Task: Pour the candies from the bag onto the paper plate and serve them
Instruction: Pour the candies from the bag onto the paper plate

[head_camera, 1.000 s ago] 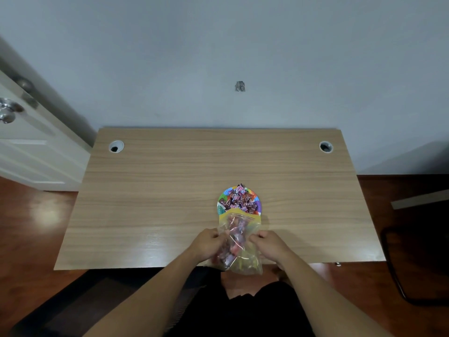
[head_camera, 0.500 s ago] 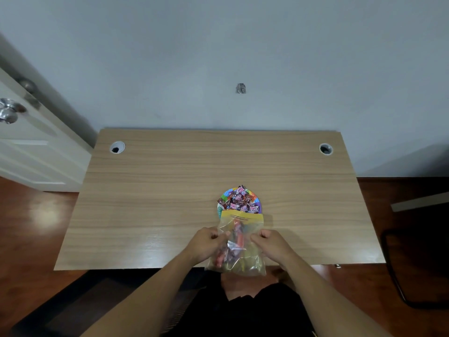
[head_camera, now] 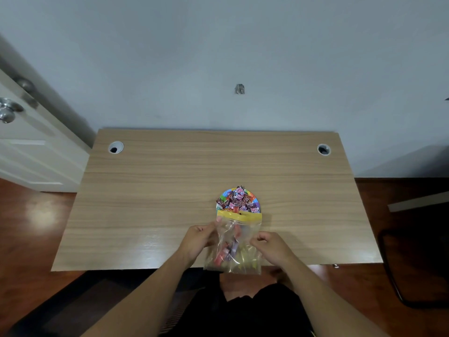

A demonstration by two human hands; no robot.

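Note:
A clear plastic bag (head_camera: 237, 239) with a yellow zip top is held over the near edge of the wooden desk (head_camera: 158, 190), its open mouth pointing away at a small colourful paper plate (head_camera: 224, 197). A heap of wrapped candies (head_camera: 239, 201) lies on the plate. Several candies remain in the bag's lower part. My left hand (head_camera: 198, 240) pinches the bag's left side and my right hand (head_camera: 273, 245) grips its right side. The bag's yellow rim covers the plate's near edge.
The desk has two round cable holes, one at the back left (head_camera: 115, 147) and one at the back right (head_camera: 323, 149). A white door with a metal knob (head_camera: 8, 111) stands at the left. A dark chair frame (head_camera: 401, 263) is at the right.
The bag has been lifted and stretched longer toward the plate, and its bottom has risen over the desk's near edge. Both hands shifted slightly apart along its sides.

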